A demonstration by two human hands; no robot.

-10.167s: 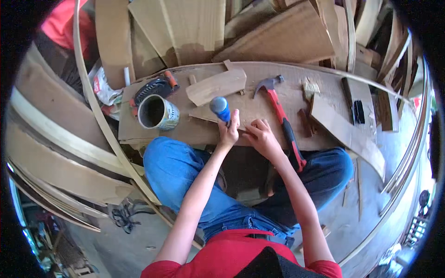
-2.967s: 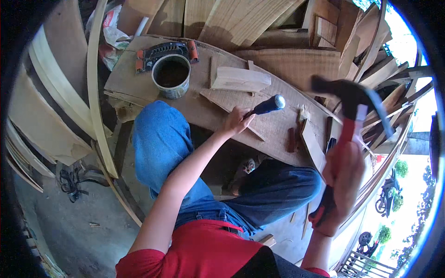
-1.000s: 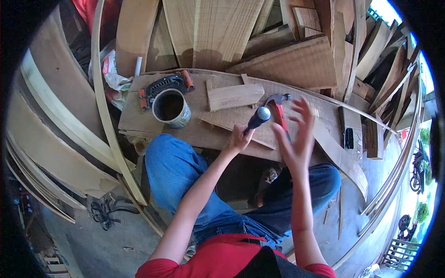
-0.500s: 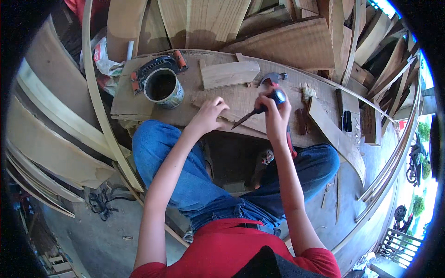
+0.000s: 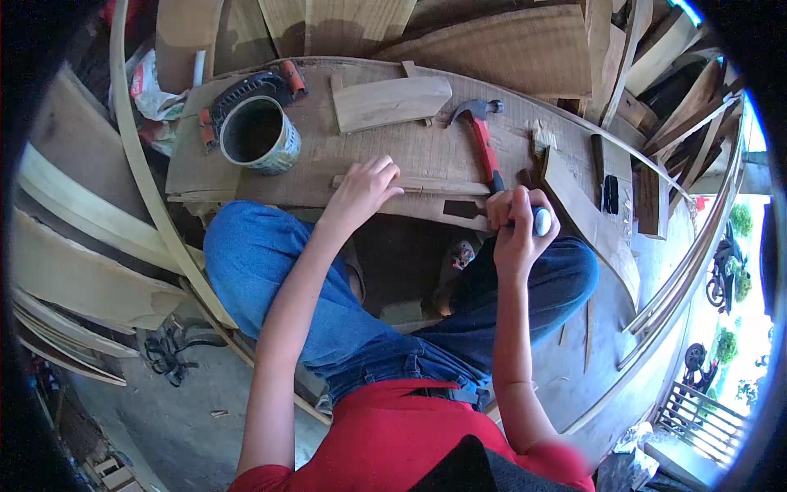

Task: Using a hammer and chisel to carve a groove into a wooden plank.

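My right hand [image 5: 522, 220] is closed around the handle of a putty knife with a dark, flat blade [image 5: 463, 209] pointing left, low over the near edge of the wooden board. The handle's pale blue end sticks up beside my thumb. My left hand [image 5: 361, 193] is over a thin wooden strip [image 5: 443, 187] lying along that edge; its fingers are loosely bent, with the thumb apart from them. Whether it presses on the strip cannot be seen. Just beyond my right hand rests a claw hammer [image 5: 484, 148] with a red and black handle.
On the board [image 5: 311, 156] stand an open can [image 5: 261, 135] and, behind it, a black clamp-like tool [image 5: 246, 94] with orange ends. A wooden block [image 5: 393, 104] lies at the back. To the right are a brush [image 5: 541, 138] and a curved plank [image 5: 592, 217]. Timber [image 5: 492, 53] leans behind.
My right hand has drawn back and right with the putty knife, its blade now lower and pointing left. The hammer shows fully. My left hand stays over the strip as the view shifts.
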